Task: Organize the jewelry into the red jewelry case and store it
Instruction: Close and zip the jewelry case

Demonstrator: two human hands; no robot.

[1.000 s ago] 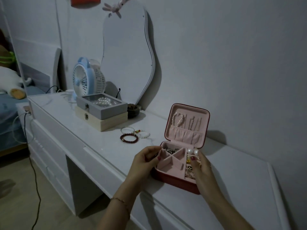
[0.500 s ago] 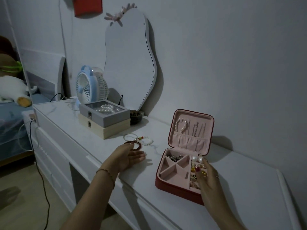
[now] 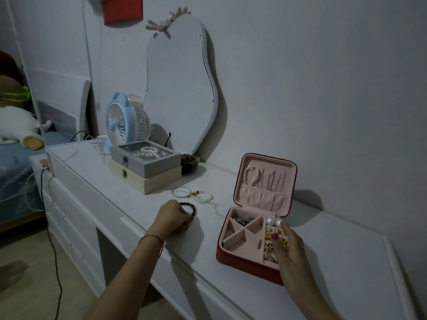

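The bead bracelet (image 3: 190, 212), at ten o'clock from the case (image 3: 240, 260), is pinched by the left hand (image 3: 172, 219); likely light, limp, best lifted by its loop. The right hand (image 3: 288, 248) is rested, fingers straight, on the case.

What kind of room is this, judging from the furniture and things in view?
Most likely a bedroom with a dressing table: a wavy mirror leans on the wall above the white table, a bed with a plush toy lies at the left, and an open jewelry case stands on the table.
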